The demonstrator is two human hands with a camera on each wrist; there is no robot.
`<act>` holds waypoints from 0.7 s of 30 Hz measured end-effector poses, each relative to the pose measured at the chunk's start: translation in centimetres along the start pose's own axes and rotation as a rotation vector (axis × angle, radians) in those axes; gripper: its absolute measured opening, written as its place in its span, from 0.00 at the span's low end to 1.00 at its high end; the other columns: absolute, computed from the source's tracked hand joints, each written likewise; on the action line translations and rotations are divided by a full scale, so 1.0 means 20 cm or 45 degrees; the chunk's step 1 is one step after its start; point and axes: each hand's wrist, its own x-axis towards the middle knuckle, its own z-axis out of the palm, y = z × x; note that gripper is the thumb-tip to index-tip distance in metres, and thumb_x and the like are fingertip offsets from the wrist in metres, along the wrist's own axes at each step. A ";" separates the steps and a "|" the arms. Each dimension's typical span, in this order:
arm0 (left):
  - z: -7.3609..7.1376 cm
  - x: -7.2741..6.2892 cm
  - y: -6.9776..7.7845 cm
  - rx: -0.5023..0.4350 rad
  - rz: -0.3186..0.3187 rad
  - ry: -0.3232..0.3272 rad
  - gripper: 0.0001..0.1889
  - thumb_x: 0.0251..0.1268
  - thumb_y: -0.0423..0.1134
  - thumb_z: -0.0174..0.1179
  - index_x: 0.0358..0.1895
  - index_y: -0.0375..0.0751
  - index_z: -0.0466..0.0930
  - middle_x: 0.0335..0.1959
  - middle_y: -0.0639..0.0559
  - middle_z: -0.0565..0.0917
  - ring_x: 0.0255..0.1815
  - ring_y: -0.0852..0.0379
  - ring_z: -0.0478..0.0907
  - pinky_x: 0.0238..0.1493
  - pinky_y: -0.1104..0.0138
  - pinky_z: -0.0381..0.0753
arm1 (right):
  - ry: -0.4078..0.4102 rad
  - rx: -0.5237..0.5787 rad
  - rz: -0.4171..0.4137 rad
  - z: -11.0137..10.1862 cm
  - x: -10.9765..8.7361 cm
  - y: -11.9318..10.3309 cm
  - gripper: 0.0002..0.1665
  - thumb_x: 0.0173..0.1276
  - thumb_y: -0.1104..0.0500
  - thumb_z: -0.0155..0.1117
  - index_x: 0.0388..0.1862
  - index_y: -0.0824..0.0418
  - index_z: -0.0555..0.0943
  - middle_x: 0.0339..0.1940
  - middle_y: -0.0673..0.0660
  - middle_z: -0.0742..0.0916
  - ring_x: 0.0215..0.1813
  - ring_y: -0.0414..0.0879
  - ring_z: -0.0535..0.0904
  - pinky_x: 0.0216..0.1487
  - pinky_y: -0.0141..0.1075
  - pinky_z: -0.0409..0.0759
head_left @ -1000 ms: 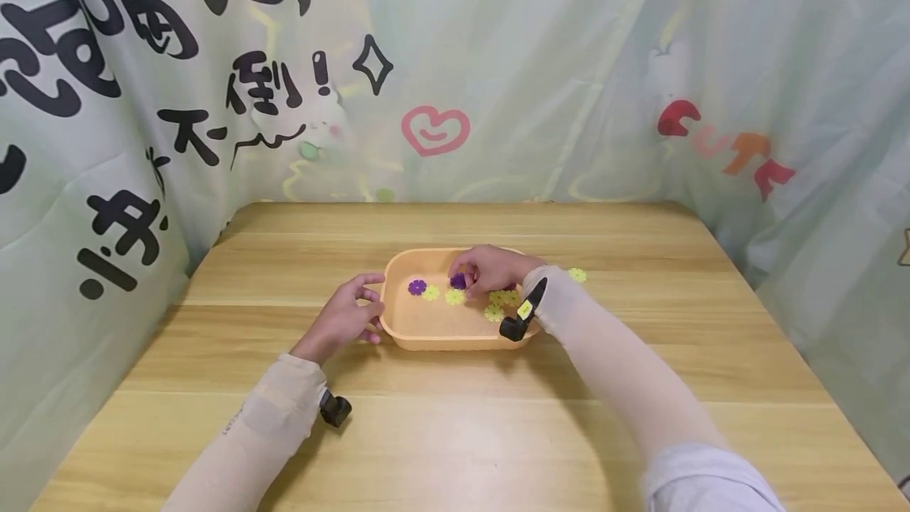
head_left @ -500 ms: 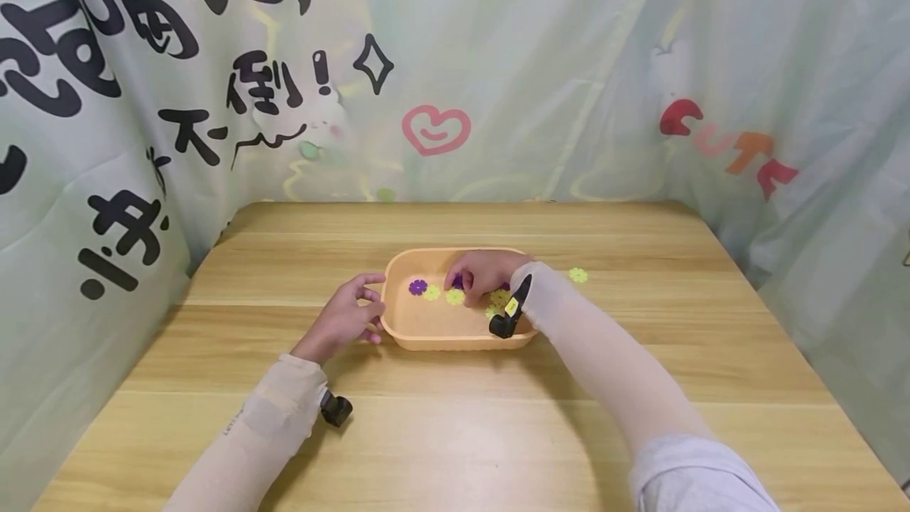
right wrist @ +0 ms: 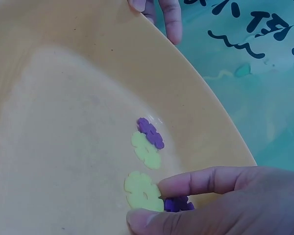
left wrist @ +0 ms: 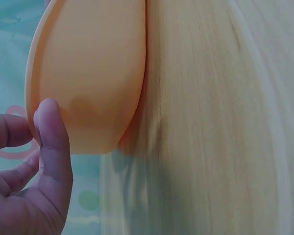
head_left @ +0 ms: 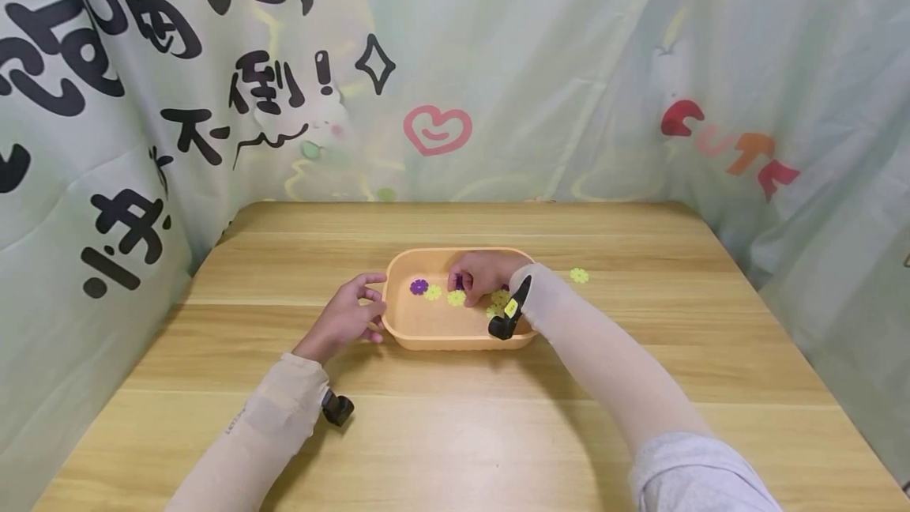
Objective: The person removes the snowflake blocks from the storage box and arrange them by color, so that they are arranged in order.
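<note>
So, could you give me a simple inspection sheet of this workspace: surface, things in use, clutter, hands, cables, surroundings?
Surface: wooden table, pale, with visible grain.
Things in use: orange tray, with yellow flowers and purple flowers inside.
Clutter: one lone yellow flower on the table, to the right of the tray.
Hands: left hand holds the tray's left end; right hand reaches inside, fingers beside a yellow and a purple flower; whether it grips either, I can't tell.
Cables: nothing seen.
Surroundings: pale green curtain with black lettering and a pink heart.
</note>
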 end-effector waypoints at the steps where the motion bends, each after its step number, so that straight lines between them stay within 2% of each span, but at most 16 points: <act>1: 0.00 0.00 0.00 -0.001 0.001 -0.002 0.28 0.66 0.23 0.51 0.70 0.38 0.61 0.47 0.39 0.67 0.28 0.52 0.75 0.25 0.62 0.85 | 0.001 -0.005 -0.003 0.00 0.00 0.00 0.18 0.55 0.70 0.72 0.44 0.62 0.80 0.27 0.51 0.79 0.30 0.40 0.72 0.30 0.27 0.73; 12: 0.00 0.00 0.01 -0.008 -0.007 -0.008 0.28 0.67 0.23 0.51 0.70 0.39 0.61 0.47 0.39 0.67 0.28 0.52 0.75 0.25 0.62 0.85 | 0.002 -0.020 0.045 0.01 0.00 0.00 0.15 0.57 0.66 0.74 0.37 0.60 0.76 0.25 0.50 0.75 0.28 0.41 0.69 0.29 0.28 0.70; 21: 0.01 0.00 0.01 0.006 -0.025 0.004 0.28 0.67 0.24 0.51 0.70 0.39 0.60 0.47 0.39 0.67 0.29 0.52 0.75 0.26 0.62 0.85 | 0.046 -0.055 0.024 0.01 -0.01 0.02 0.14 0.59 0.63 0.73 0.29 0.58 0.73 0.26 0.50 0.74 0.29 0.41 0.70 0.31 0.29 0.69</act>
